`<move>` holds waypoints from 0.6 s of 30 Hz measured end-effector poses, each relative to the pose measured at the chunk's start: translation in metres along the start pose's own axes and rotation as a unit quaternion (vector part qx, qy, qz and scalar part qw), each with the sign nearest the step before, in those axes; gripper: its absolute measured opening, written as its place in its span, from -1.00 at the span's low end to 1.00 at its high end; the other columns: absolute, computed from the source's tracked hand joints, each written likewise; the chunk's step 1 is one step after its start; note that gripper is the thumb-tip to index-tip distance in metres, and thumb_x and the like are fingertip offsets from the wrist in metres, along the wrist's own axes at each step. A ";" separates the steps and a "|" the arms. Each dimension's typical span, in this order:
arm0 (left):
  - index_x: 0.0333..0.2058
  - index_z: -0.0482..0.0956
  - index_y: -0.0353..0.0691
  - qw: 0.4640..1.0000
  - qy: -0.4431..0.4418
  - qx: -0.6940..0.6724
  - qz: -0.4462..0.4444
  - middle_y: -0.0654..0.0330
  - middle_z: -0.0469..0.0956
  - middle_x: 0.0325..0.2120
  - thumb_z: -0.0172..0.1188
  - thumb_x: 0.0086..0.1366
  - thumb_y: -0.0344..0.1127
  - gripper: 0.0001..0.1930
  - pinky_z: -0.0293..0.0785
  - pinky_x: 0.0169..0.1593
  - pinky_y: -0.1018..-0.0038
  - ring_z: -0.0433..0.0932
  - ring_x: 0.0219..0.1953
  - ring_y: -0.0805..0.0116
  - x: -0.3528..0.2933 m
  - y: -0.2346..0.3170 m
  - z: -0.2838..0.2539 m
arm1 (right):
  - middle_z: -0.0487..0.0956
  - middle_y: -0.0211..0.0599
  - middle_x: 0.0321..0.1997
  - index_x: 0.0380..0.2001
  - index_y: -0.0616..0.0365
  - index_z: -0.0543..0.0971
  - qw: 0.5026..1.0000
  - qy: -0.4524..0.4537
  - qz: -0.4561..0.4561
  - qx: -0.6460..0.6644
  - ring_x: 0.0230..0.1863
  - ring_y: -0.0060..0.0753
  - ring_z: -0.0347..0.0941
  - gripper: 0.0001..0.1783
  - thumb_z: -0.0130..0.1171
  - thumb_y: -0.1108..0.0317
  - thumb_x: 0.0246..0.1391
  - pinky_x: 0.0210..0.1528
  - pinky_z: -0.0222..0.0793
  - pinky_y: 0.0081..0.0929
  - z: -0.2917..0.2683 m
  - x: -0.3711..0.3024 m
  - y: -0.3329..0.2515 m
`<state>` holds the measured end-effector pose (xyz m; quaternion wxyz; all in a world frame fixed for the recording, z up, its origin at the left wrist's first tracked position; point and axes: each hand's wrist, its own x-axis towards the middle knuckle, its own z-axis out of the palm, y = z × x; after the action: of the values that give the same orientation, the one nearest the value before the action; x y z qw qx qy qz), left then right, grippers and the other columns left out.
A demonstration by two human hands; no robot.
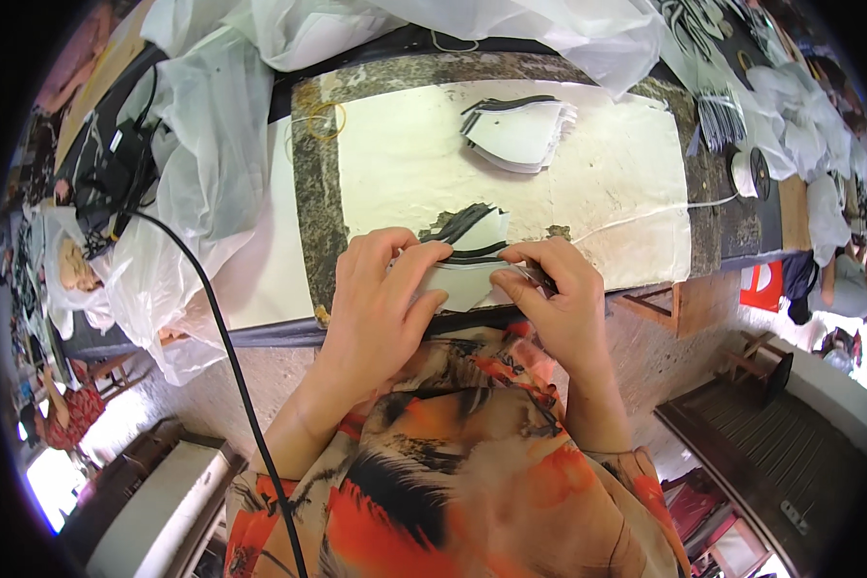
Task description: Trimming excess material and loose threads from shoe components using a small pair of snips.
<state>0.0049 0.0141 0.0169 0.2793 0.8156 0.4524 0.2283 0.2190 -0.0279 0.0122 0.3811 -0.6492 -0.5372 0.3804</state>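
At the near edge of the work board, a white curved piece with black edging [462, 285] lies between my two hands. My left hand [380, 289] is closed on its left side, fingertips bent over the black edge and thumb against the white face. On the right side, my right hand [564, 299] pinches the same piece between thumb and forefinger. Just beyond my fingertips lie more black-edged pieces [469, 227], partly hidden behind the held one. Farther off rests a stack of similar white pieces with black edges [516, 135].
A stained white sheet [395, 164] covers the worn board [320, 193]. White cord runs right to a spool [748, 173]. Plastic bags [212, 144] heap at the left and back. A black cable [223, 332] hangs at my left; a wooden stool [650, 306] stands at the right.
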 end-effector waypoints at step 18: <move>-0.11 0.63 -0.11 0.992 -0.003 -0.112 -0.065 0.10 0.45 0.00 0.42 0.08 -0.23 -0.63 0.27 0.22 0.23 0.37 0.12 0.07 -0.003 -0.013 -0.012 | 0.60 -0.31 -0.33 -0.20 0.20 0.54 0.973 -0.109 -0.202 -0.014 -0.32 -0.40 0.49 -0.79 0.24 0.61 0.08 -0.27 0.39 -0.53 -0.001 0.016 0.017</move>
<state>-0.0116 0.0201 0.0170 0.3845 0.7486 0.4755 0.2562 0.2288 -0.0147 -0.0043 0.3802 -0.4873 -0.7004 0.3569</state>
